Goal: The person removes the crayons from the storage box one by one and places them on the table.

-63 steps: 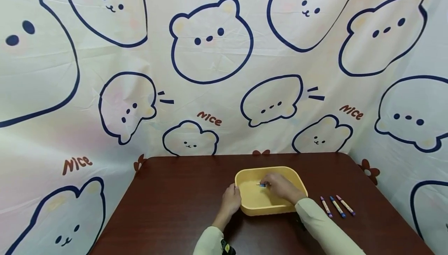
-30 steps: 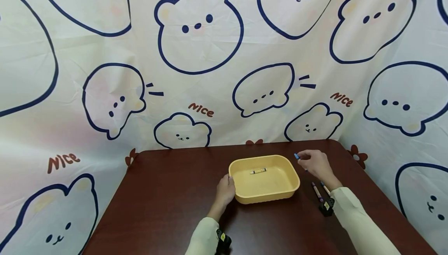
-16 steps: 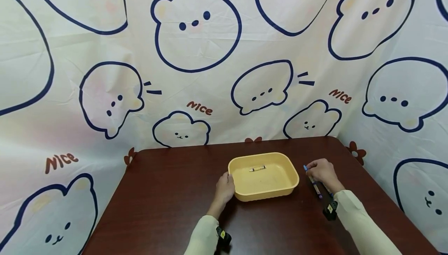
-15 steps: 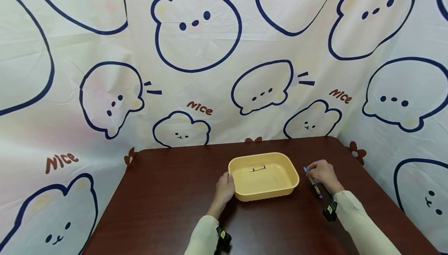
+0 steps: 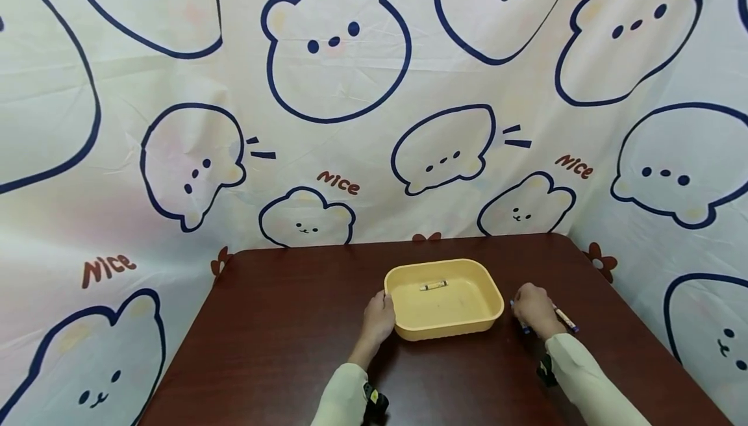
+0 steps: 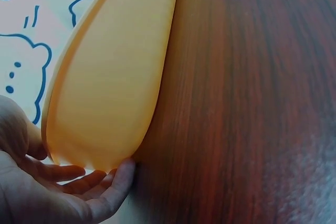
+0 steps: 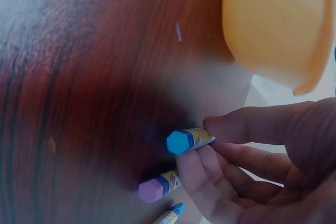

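Note:
My left hand [image 5: 378, 319] grips the left end of a yellow plastic tray [image 5: 447, 333]; in the left wrist view its fingers [image 6: 113, 187] lie along the tray's outer wall. Inside the tray lies one pale crayon with dark bands [image 5: 434, 286]. Right of the tray, my right hand [image 5: 534, 310] is low over the table, pinching a blue crayon [image 7: 181, 142] between thumb and fingers. Close beside it in the right wrist view are a purple-ended crayon [image 7: 152, 190] and another blue-tipped crayon [image 7: 170, 214]. My hand partly hides these crayons in the head view.
The dark brown wooden table [image 5: 292, 322] reaches back to a pale cloth [image 5: 333, 153] printed with cartoon bears. One crayon [image 5: 565, 317] shows just right of my right hand. Black cameras sit at both wrists.
My right hand has moved out of the tray to the right with the blue crayon and come down by the other crayons. The pale crayon stays inside; my left hand keeps its hold.

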The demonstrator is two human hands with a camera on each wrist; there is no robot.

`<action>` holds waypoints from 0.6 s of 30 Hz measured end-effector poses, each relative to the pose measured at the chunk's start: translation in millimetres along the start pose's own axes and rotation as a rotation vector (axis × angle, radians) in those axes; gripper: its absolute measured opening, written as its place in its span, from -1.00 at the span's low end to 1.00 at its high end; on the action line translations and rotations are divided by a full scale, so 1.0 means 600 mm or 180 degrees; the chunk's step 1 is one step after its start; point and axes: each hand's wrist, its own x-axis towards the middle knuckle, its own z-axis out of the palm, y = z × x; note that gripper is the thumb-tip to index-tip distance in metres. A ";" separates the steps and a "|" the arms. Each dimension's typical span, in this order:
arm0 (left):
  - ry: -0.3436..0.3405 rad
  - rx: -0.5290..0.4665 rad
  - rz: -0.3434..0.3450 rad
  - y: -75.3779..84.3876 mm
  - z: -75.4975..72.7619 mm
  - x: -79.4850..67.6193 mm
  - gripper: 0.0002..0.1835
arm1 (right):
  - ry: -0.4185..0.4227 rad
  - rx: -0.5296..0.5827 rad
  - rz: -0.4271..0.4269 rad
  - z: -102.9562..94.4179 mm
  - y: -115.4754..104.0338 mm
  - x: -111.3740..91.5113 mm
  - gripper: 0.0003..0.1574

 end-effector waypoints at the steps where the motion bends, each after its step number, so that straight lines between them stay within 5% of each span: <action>1: -0.0002 -0.0002 0.0005 0.000 0.000 -0.001 -0.52 | -0.0006 -0.0005 -0.0017 0.002 0.001 -0.001 -0.44; 18: 0.0039 0.0017 0.0066 -0.002 0.002 -0.003 -0.53 | 0.0134 -0.0146 -0.0235 0.016 -0.006 -0.009 -0.53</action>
